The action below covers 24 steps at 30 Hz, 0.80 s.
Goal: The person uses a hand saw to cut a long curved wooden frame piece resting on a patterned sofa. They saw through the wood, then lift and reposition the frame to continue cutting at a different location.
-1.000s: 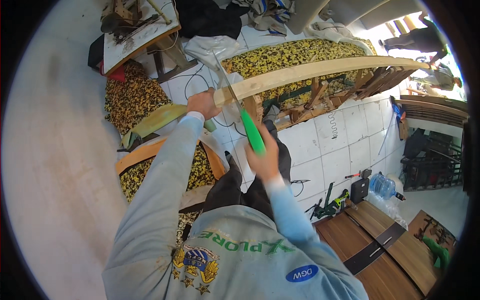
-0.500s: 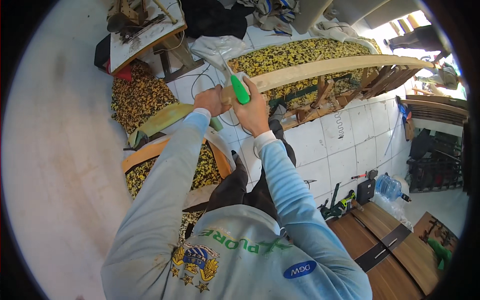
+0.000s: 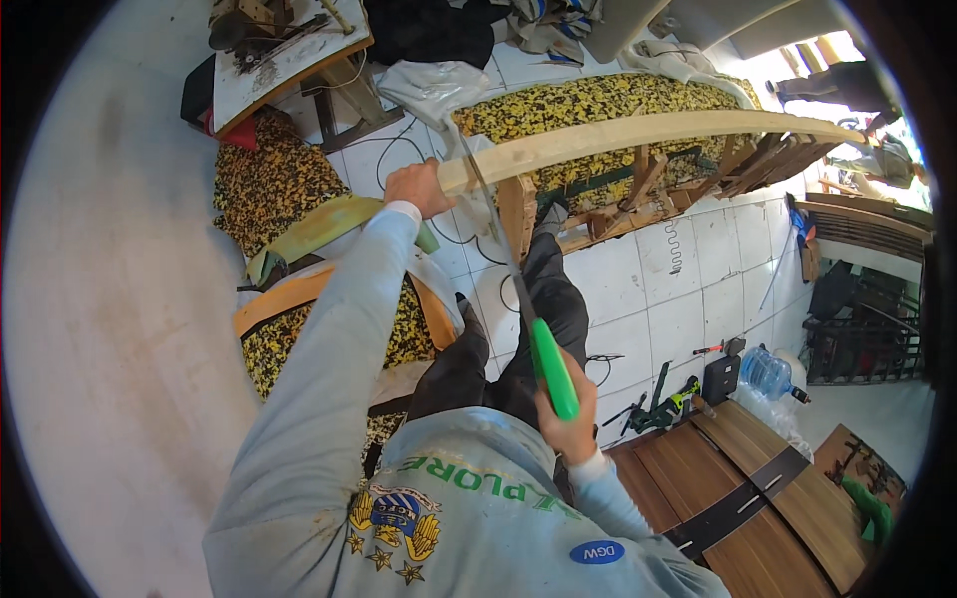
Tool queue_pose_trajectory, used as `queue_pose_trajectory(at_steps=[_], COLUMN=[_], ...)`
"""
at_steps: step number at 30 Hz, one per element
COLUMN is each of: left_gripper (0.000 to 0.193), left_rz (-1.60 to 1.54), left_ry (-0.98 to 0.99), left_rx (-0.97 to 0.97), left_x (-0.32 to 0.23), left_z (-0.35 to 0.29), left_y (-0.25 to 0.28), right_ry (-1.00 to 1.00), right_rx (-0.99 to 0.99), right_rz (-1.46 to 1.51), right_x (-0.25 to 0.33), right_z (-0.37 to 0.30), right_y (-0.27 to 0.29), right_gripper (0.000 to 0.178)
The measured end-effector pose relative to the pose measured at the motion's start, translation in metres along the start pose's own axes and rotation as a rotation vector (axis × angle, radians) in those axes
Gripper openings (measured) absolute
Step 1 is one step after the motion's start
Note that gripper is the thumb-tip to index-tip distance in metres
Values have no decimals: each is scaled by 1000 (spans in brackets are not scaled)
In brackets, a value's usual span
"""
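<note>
A long pale wooden plank (image 3: 618, 133) runs from the middle toward the far right, resting on a wooden frame (image 3: 516, 214). My left hand (image 3: 419, 187) is wrapped round its near left end. In front of my chest my right hand (image 3: 570, 411) grips the green handle of a hand saw (image 3: 550, 364). The saw's long narrow blade points away from me and crosses the plank just right of my left hand. Whether its teeth have cut into the wood I cannot make out.
Speckled yellow-and-black foam (image 3: 588, 105) lies behind the plank. A white-topped work table (image 3: 284, 75) stands at the far left. Brown wood panels (image 3: 738, 488), a power drill (image 3: 680, 397) and a water bottle (image 3: 766, 374) are at the right. Another person (image 3: 842, 88) is at the far right.
My right hand has drawn the saw back toward my body, away from the plank, so more of the blade shows. My left hand keeps its hold on the plank's end.
</note>
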<state>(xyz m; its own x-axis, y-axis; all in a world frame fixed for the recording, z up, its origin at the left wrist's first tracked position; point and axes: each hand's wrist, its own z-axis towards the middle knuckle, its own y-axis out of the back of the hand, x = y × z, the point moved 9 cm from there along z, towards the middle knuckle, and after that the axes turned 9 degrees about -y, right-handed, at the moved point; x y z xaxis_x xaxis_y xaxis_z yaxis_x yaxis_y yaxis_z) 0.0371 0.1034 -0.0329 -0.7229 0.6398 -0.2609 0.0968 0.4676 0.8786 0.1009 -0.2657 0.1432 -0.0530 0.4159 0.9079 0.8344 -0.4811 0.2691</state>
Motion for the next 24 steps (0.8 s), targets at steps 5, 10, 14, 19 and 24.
queue_pose_trajectory(at_steps=[5, 10, 14, 19, 24], left_gripper=[69, 68, 67, 64, 67], left_rz=[58, 30, 3, 23, 28], left_ry=[-26, -44, -11, -12, -36], left_rx=[-32, -29, -7, -26, 9], left_x=[-11, 3, 1, -14, -5], left_z=[-1, -1, -9, -8, -4], left_y=[-12, -15, -18, -9, -17], right_ry=[103, 84, -28, 67, 22], right_rx=[-58, -27, -6, -78, -46], right_rz=[15, -34, -22, 21, -57], right_x=[0, -13, -19, -33, -27], right_z=[152, 78, -22, 144, 170], right_y=[-51, -25, 14, -50, -55], right_gripper=[52, 60, 64, 53, 59])
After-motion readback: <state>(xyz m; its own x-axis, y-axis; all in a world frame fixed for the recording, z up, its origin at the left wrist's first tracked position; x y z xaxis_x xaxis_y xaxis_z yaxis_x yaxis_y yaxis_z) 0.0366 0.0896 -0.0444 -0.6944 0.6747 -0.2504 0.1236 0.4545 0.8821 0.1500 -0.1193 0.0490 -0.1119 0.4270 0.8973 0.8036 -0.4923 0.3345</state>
